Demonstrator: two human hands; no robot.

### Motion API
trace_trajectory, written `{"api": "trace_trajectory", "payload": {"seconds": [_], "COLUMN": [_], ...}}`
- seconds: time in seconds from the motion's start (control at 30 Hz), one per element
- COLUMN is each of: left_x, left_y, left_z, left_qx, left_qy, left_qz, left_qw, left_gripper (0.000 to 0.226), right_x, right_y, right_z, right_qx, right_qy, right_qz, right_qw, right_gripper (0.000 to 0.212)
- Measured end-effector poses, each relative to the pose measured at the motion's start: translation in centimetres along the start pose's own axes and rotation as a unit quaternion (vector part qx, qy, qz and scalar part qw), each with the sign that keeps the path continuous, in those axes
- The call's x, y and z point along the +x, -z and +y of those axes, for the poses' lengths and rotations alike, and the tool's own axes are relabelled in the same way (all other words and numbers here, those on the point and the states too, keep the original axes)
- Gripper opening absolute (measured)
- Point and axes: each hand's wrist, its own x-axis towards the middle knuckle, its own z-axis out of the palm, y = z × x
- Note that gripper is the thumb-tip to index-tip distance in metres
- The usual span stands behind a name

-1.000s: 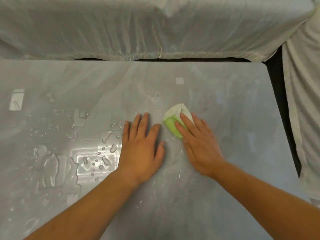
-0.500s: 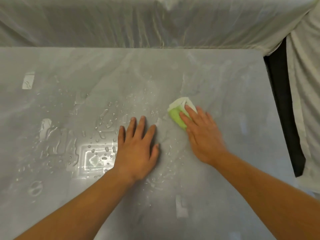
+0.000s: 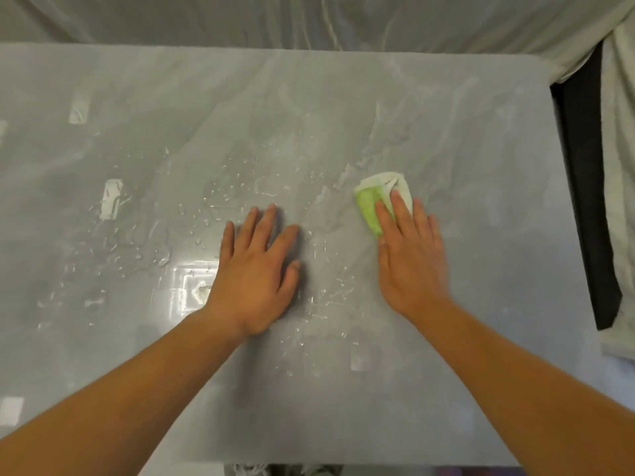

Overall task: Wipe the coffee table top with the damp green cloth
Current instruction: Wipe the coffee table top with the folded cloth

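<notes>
Your right hand [image 3: 410,255] is pressing flat, fingers straight, on the green cloth [image 3: 376,201] right of the frame's centre on the worktop [image 3: 481,149]. Your left hand [image 3: 256,266] is resting open-palmed among water droplets [image 3: 220,197].

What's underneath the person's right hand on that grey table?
A folded green and white cloth lies under the straight fingers of the right hand, flat on the grey table top. How far it reaches beneath the palm is hidden.

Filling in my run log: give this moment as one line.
stage: mid-wipe | right hand: flat on green cloth | left hand: flat on table top | water drops: left of cloth
</notes>
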Motion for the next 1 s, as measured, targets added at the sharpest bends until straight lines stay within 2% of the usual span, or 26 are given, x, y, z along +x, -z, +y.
{"api": "trace_trajectory", "payload": {"seconds": [0.07, 0.17, 0.23, 0.3, 0.37, 0.43, 0.47, 0.53, 0.63, 0.7, 0.8, 0.87, 1.0], "left_x": [-2.2, -4.7, -5.6, -5.7, -5.4, -5.4, -5.5, -6.2, -9.1, -11.4, -13.5, -13.5, -13.3], "left_y": [-0.5, -1.6, -2.4, -2.9, -3.0, -2.8, -2.7, -2.5, -2.8, -3.6, -4.6, -4.8, -4.5], "left_z": [0.2, 0.3, -0.1, -0.7, -1.1, -1.3, -1.4, -1.6, -2.0, -2.3, -3.6, -4.4, -5.1], "left_qx": [0.000, 0.006, 0.020, 0.033, 0.035, 0.028, 0.022, 0.016, 0.027, 0.037, 0.057, 0.063, 0.036], "left_qy": [0.005, 0.009, 0.007, -0.003, -0.006, -0.014, -0.018, -0.022, -0.021, -0.034, -0.040, -0.049, -0.055], "left_qz": [-0.001, -0.023, -0.032, -0.030, -0.022, -0.025, -0.026, -0.022, -0.004, -0.004, -0.027, -0.032, -0.028], "left_qw": [1.000, 1.000, 0.999, 0.999, 0.999, 0.999, 0.999, 0.999, 0.999, 0.999, 0.997, 0.996, 0.997], "left_gripper": [0.059, 0.061, 0.063, 0.063, 0.063, 0.063, 0.064, 0.064, 0.061, 0.059, 0.061, 0.061, 0.060], "right_x": [-3.3, -8.6, -8.1, -6.0, -4.8, -6.7, -8.8, -13.7, -16.1, -15.0, -15.0, -17.8, -23.0], "right_y": [-1.0, -1.9, -1.6, -1.1, -0.9, -1.7, -2.4, -3.4, -3.7, -3.3, -3.6, -4.7, -6.0], "right_z": [-1.8, -3.1, -2.0, -1.3, -1.9, -4.1, -5.2, -6.7, -5.1, -4.2, -6.6, -9.8, -12.5], "right_qx": [-0.010, -0.033, -0.032, -0.029, -0.009, -0.001, -0.008, -0.030, -0.030, -0.025, 0.012, -0.004, -0.015], "right_qy": [-0.012, 0.053, 0.087, 0.051, -0.021, -0.067, -0.061, 0.005, 0.102, 0.062, -0.079, -0.106, 0.003], "right_qz": [0.006, -0.034, -0.046, -0.040, -0.023, -0.006, -0.007, -0.026, -0.050, -0.034, -0.006, -0.003, -0.032], "right_qw": [1.000, 0.997, 0.995, 0.997, 0.999, 0.998, 0.998, 0.999, 0.993, 0.997, 0.997, 0.994, 0.999], "right_gripper": [0.059, 0.061, 0.059, 0.059, 0.058, 0.059, 0.060, 0.060, 0.056, 0.056, 0.059, 0.063, 0.061]}}
